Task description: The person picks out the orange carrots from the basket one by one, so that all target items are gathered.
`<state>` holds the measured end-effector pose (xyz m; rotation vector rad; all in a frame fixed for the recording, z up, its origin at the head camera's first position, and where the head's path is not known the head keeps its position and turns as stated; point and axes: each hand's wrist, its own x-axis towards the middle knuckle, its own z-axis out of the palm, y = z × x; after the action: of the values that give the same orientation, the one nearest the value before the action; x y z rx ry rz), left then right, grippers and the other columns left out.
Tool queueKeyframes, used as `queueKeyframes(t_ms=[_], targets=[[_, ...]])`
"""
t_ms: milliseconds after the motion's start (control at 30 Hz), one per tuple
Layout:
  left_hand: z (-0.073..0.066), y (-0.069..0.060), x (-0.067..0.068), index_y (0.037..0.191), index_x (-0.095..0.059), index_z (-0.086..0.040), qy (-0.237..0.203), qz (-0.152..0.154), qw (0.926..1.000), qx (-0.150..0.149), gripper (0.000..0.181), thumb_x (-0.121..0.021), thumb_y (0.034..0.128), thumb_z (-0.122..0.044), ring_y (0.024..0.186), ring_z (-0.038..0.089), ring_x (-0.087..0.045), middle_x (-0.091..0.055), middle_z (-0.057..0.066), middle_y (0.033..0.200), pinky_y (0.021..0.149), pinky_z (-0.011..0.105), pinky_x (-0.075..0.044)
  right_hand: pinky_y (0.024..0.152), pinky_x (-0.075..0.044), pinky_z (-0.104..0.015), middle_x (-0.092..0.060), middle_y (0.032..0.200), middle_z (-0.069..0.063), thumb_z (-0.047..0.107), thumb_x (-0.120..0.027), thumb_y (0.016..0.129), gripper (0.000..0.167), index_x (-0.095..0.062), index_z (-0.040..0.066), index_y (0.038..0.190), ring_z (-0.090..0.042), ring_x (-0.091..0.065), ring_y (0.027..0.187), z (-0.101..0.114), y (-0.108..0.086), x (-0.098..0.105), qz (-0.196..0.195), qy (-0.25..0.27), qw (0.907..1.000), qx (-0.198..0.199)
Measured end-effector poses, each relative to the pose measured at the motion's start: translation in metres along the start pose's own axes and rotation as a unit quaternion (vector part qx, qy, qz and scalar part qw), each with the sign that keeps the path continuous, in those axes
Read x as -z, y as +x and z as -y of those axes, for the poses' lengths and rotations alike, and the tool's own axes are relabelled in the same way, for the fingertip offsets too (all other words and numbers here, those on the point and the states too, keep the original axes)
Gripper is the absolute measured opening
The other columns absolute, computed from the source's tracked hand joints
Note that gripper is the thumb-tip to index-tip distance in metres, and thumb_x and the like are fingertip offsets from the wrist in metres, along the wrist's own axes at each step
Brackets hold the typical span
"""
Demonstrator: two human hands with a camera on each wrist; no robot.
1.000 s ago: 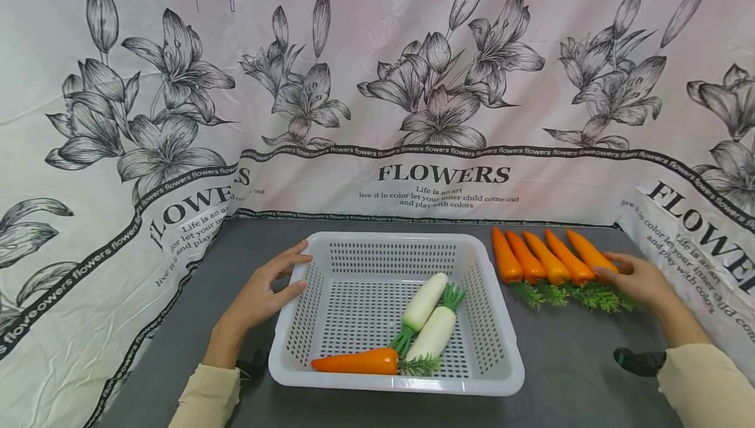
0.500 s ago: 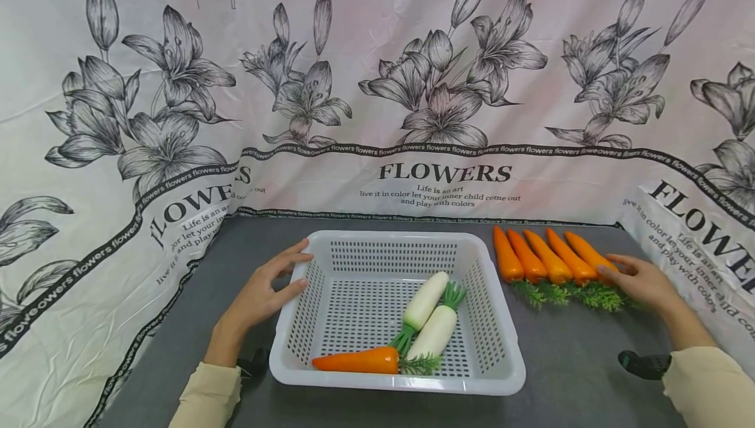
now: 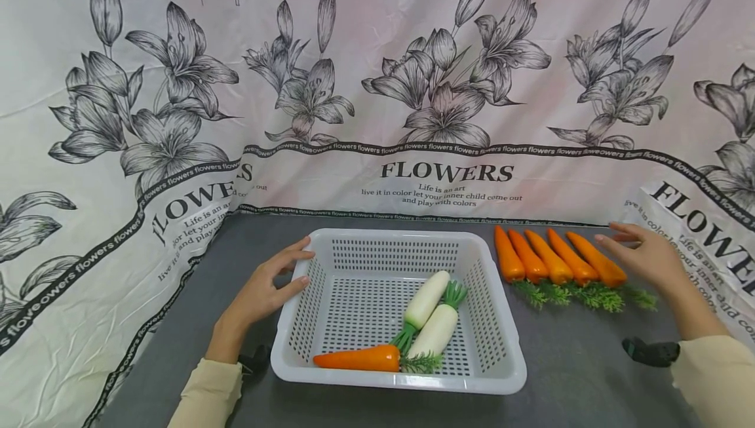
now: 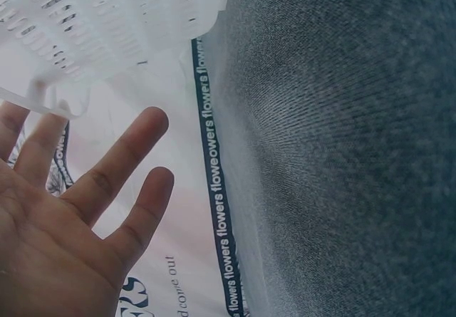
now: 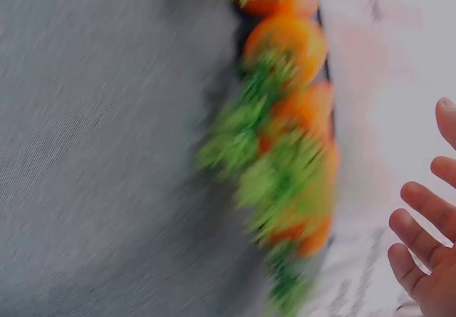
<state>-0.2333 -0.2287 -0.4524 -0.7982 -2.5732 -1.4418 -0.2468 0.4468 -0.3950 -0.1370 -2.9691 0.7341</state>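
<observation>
A white perforated plastic basket [image 3: 401,384] stands on the grey table. In the head view my left hand [image 3: 259,293] touches its left rim with spread, fairly straight fingers; the left wrist view shows some fingertips against the rim. Inside the basket lie two white radishes [image 3: 432,331] with green tops and an orange carrot [image 3: 356,358] along the front wall. Several carrots [image 3: 552,265] lie side by side to the right of the basket, leafy ends toward me. My right hand [image 3: 651,261] hovers just right of the rightmost carrot [image 3: 604,267], fingers loose, holding nothing.
A flower-printed cloth [image 3: 442,113] hangs behind the table [image 3: 566,362] and along both sides. Its right side comes close to my right hand. A dark strap-like piece [image 3: 651,352] is at my right wrist, and another dark piece [image 3: 255,360] at the left.
My right hand has come off the rightmost carrot and moved slightly up and to the right. That carrot now lies fully visible in the row. The left hand stays at the basket.
</observation>
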Motion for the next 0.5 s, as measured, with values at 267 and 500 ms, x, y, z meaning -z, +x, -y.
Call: queueKeyframes(t_ms=[267,500], targets=[[0.001,-0.001,0.000,0.143,-0.058,-0.017,0.023,-0.002,0.9997,-0.002,0.047,-0.066,0.0969,-0.020,0.111,0.029,-0.064,-0.034,0.003,0.167,0.088,0.041,-0.057,0.078,-0.053,-0.054,-0.058,0.136,-0.035,0.043,-0.059,0.101,0.066,-0.044,0.005,0.153,-0.051,-0.060,0.111,0.069,0.008,0.002,-0.018,0.038,0.9943,0.098],[-0.001,0.000,0.001,0.142,-0.058,-0.017,0.024,-0.001,0.9997,-0.003,0.047,-0.067,0.0967,-0.020,0.110,0.027,-0.064,-0.034,0.003,0.167,0.087,0.038,-0.058,0.073,-0.048,-0.035,-0.060,0.141,-0.025,0.042,-0.063,0.099,0.062,-0.048,0.013,0.152,-0.039,-0.061,0.110,0.142,0.001,-0.003,0.002,0.047,0.9863,0.158]])
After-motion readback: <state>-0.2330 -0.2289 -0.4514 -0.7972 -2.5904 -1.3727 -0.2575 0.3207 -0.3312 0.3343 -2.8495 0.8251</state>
